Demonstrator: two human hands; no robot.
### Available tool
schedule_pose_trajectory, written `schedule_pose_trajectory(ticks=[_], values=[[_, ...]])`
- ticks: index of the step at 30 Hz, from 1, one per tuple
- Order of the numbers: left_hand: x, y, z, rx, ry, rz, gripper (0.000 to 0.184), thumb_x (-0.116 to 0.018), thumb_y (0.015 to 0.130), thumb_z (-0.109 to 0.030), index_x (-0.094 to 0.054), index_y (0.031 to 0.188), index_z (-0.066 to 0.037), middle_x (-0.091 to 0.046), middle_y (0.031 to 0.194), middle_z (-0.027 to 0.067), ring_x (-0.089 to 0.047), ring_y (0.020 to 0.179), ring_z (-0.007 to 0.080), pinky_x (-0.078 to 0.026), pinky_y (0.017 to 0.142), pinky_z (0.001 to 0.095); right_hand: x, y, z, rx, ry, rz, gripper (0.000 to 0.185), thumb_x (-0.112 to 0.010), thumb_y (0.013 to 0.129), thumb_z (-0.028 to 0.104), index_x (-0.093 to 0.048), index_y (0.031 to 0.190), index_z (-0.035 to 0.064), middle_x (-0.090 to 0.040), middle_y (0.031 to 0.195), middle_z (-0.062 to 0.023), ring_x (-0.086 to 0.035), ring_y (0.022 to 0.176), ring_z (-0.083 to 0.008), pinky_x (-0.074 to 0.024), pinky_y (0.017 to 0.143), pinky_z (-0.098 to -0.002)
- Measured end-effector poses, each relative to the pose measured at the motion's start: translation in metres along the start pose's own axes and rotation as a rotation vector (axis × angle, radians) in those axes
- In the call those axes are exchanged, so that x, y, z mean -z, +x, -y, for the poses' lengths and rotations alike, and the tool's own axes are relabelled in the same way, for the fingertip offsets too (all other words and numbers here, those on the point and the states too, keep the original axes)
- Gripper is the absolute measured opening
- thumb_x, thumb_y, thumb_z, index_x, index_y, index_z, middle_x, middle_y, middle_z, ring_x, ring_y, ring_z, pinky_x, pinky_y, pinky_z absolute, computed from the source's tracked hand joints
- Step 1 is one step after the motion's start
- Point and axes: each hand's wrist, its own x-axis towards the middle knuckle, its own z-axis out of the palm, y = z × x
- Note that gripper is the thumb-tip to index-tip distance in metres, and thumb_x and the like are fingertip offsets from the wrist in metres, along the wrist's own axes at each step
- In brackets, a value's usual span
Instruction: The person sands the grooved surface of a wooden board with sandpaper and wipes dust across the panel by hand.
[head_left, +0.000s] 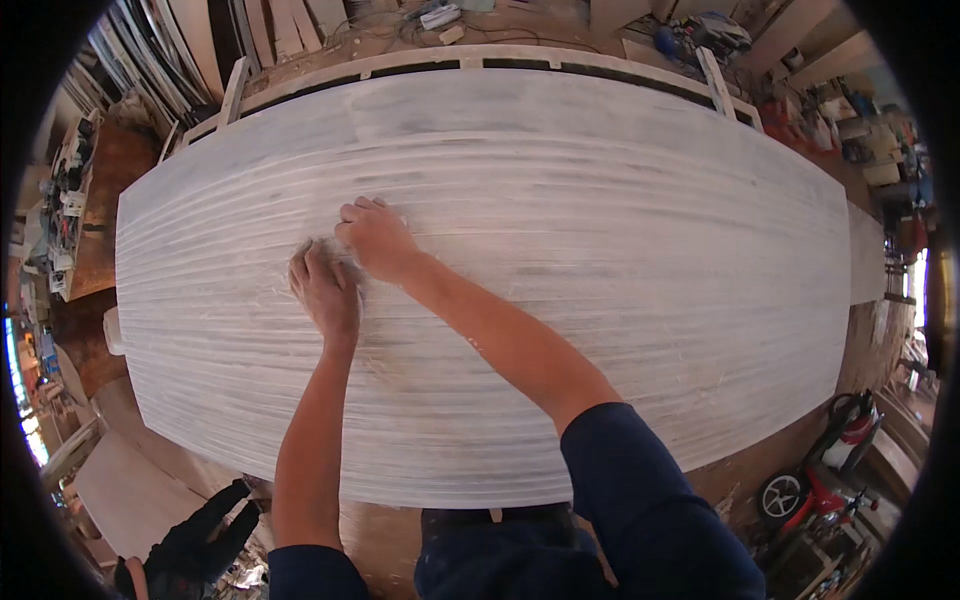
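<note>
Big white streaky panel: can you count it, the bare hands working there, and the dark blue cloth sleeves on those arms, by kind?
Big white streaky panel: 1
Bare left hand and bare right hand: 2
Dark blue left sleeve and dark blue right sleeve: 2
Total: 5

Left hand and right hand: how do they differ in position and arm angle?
The right hand is farther out across the white panel; the left hand is nearer the body and more to the left. The left arm reaches almost straight ahead, while the right arm slants in from the right. Both hands are bare and close together.
</note>
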Motion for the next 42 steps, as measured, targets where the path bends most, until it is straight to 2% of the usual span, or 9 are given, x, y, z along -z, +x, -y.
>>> schedule_pose_trajectory(ticks=[4, 7, 10, 11, 16, 23, 35, 39, 42], values=[[0.001, -0.003, -0.003, -0.076, -0.029, 0.004, 0.037, -0.057, 0.089, -0.012, -0.055, 0.125, 0.000, -0.052, 0.129, 0.0199, -0.044, 0.124, 0.0397, -0.032, 0.108, 0.0509, 0.049, -0.061, -0.054, -0.046, -0.029, 0.044, 0.004, -0.065, 0.080, 0.008, -0.069, 0.081, 0.0092, -0.064, 0.091, -0.0085, -0.058, 0.095, -0.0286, -0.0460, 0.093, -0.0430], [-0.003, -0.009, -0.009, -0.200, -0.042, 0.079, 0.041, -0.059, 0.088, -0.013, -0.055, 0.127, -0.001, -0.053, 0.130, 0.0194, -0.045, 0.124, 0.0396, -0.032, 0.109, 0.0513, 0.166, -0.167, -0.122, -0.033, -0.045, -0.068, 0.014, -0.072, 0.086, 0.017, -0.068, 0.078, 0.0056, -0.058, 0.081, -0.0064, -0.052, 0.081, -0.0243, -0.0438, 0.077, -0.0401], [-0.016, -0.022, -0.034, -0.434, -0.005, 0.191, 0.046, -0.061, 0.087, -0.016, -0.055, 0.130, -0.002, -0.053, 0.130, 0.0193, -0.046, 0.125, 0.0387, -0.031, 0.112, 0.0523, 0.265, -0.270, -0.153, -0.374, -0.121, -0.160, 0.009, -0.075, 0.081, 0.006, -0.069, 0.085, 0.0003, -0.061, 0.084, -0.0087, -0.055, 0.080, -0.0245, -0.0464, 0.072, -0.0368], [-0.021, -0.027, -0.057, -0.426, -0.012, 0.236, 0.047, -0.062, 0.086, -0.017, -0.055, 0.130, -0.001, -0.053, 0.130, 0.0192, -0.046, 0.125, 0.0383, -0.031, 0.112, 0.0524, 0.279, -0.287, -0.147, -0.595, 0.033, -0.367, 0.008, -0.073, 0.085, 0.005, -0.069, 0.087, -0.0017, -0.059, 0.083, -0.0079, -0.055, 0.077, -0.0198, -0.0448, 0.068, -0.0311], [-0.052, -0.055, -0.196, -0.511, -0.065, 0.402, 0.048, -0.059, 0.087, -0.022, -0.056, 0.127, 0.004, -0.054, 0.129, 0.0180, -0.047, 0.123, 0.0362, -0.033, 0.110, 0.0511, 0.289, -0.320, -0.153, -0.706, -0.199, -0.714, 0.014, -0.072, 0.090, 0.010, -0.066, 0.086, -0.0026, -0.055, 0.077, -0.0044, -0.048, 0.069, -0.0130, -0.0390, 0.063, -0.0256], [-0.090, -0.081, -0.311, -0.673, -0.328, 0.319, 0.040, -0.058, 0.087, -0.020, -0.058, 0.119, 0.003, -0.055, 0.114, 0.0169, -0.053, 0.111, 0.0350, -0.041, 0.101, 0.0468, 0.291, -0.319, -0.155, -0.714, -0.216, -0.669, 0.014, -0.071, 0.090, 0.009, -0.064, 0.087, -0.0032, -0.054, 0.077, -0.0054, -0.048, 0.068, -0.0145, -0.0400, 0.064, -0.0264], [-0.020, -0.006, -0.087, -0.612, -0.114, 0.289, 0.035, -0.063, 0.079, -0.012, -0.063, 0.113, -0.006, -0.059, 0.109, 0.0141, -0.055, 0.105, 0.0354, -0.043, 0.096, 0.0497, 0.284, -0.318, -0.157, -0.658, -0.199, -0.622, 0.012, -0.071, 0.089, 0.004, -0.062, 0.088, -0.0033, -0.057, 0.080, -0.0067, -0.052, 0.074, -0.0161, -0.0420, 0.072, -0.0242], [-0.005, 0.027, 0.002, -0.687, -0.089, 0.254, 0.034, -0.065, 0.075, -0.009, -0.063, 0.109, -0.005, -0.058, 0.105, 0.0141, -0.055, 0.102, 0.0355, -0.043, 0.095, 0.0503, 0.237, -0.243, -0.123, -0.328, -0.205, -0.238, 0.012, -0.073, 0.082, 0.002, -0.070, 0.094, 0.0022, -0.065, 0.094, -0.0127, -0.060, 0.088, -0.0277, -0.0480, 0.082, -0.0389], [0.006, 0.041, 0.047, -0.607, 0.059, 0.293, 0.038, -0.064, 0.078, -0.011, -0.059, 0.115, -0.003, -0.056, 0.114, 0.0186, -0.051, 0.110, 0.0400, -0.040, 0.099, 0.0527, 0.200, -0.180, -0.103, -0.174, -0.164, -0.071, 0.021, -0.075, 0.077, 0.002, -0.069, 0.097, 0.0050, -0.066, 0.097, -0.0087, -0.059, 0.095, -0.0280, -0.0453, 0.086, -0.0401]])
